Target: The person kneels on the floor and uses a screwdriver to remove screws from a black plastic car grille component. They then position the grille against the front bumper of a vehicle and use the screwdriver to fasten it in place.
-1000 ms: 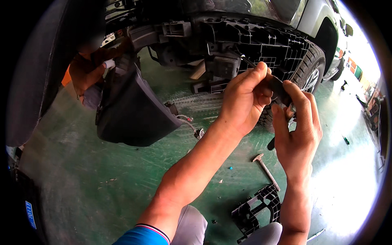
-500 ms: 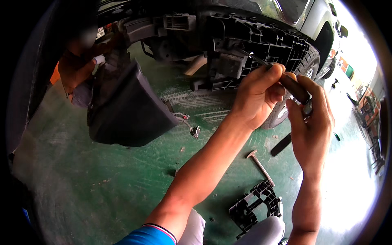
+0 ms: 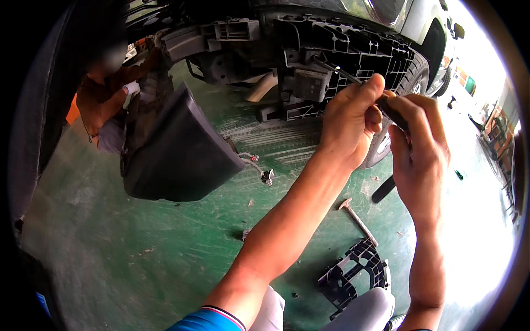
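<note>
In front of the car's uncovered front corner, both my hands are closed on a long tool (image 3: 395, 113) with a thin metal shaft and a thick dark grip. My left hand (image 3: 351, 118) pinches it where the shaft meets the grip. Fingers of my right hand (image 3: 422, 157) wrap the near end of that grip. A dark bar-like handle (image 3: 383, 190) sticks out below my right palm; whether it belongs to the same tool is hidden. The shaft's far end reaches a black ribbed plastic bracket (image 3: 353, 49) beside a grey box-shaped part (image 3: 309, 85).
A large dark bumper piece (image 3: 182, 151) with dangling wires (image 3: 267, 177) stands left of centre. Behind it crouches a person (image 3: 105, 105) with a white glove. A hammer (image 3: 359, 222) and a black plastic frame (image 3: 353, 273) lie on the green floor near my knees. The car's wheel (image 3: 414, 80) is at right.
The view has shifted slightly. The tool's grip has turned a little within my hands, and its shiny metal end is now hidden behind my right fingers. Both hands keep their hold.
</note>
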A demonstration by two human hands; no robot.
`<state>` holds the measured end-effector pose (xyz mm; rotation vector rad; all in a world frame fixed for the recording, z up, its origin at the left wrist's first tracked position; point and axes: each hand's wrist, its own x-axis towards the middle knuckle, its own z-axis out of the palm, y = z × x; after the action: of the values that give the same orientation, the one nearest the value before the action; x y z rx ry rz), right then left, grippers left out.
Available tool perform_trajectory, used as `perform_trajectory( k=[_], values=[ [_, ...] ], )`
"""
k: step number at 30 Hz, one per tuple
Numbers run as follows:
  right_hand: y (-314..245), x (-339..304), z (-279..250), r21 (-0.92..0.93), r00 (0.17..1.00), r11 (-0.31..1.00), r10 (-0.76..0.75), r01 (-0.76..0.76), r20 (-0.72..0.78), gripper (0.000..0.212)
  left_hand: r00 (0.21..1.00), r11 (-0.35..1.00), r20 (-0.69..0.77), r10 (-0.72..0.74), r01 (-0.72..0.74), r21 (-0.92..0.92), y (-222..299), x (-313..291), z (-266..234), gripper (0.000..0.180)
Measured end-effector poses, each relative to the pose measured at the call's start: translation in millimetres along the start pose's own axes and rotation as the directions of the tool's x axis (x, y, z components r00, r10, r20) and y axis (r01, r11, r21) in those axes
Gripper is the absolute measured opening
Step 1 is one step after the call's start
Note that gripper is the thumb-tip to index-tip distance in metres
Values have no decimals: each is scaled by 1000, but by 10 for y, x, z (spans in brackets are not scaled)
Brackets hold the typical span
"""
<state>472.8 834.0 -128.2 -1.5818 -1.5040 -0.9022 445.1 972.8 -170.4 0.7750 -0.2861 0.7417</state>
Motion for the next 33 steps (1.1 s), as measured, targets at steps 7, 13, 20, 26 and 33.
perform_trajectory(
  k=[7,13,20,26,33],
  values=[
    [-70,46,-42,275,889,845,434,-458,148,20,980,973,197,-21,65,-220,52,5,-146,34],
    [49,-36,68,99,993,992,-70,79,-93,24,986,996,156,61,-51,-71,35,-28,-208,33],
    [79,-61,140,174,986,982,103,-79,-131,26,795,960,-576,190,-27,280,42,-407,-321,45],
    [110,-120,127,167,995,984,-45,59,-90,30,802,932,-555,224,-10,361,158,-195,-420,57],
    [110,-145,190,189,982,977,126,-98,-141,27,814,932,-527,243,-46,359,156,-123,-462,52]
  ],
)
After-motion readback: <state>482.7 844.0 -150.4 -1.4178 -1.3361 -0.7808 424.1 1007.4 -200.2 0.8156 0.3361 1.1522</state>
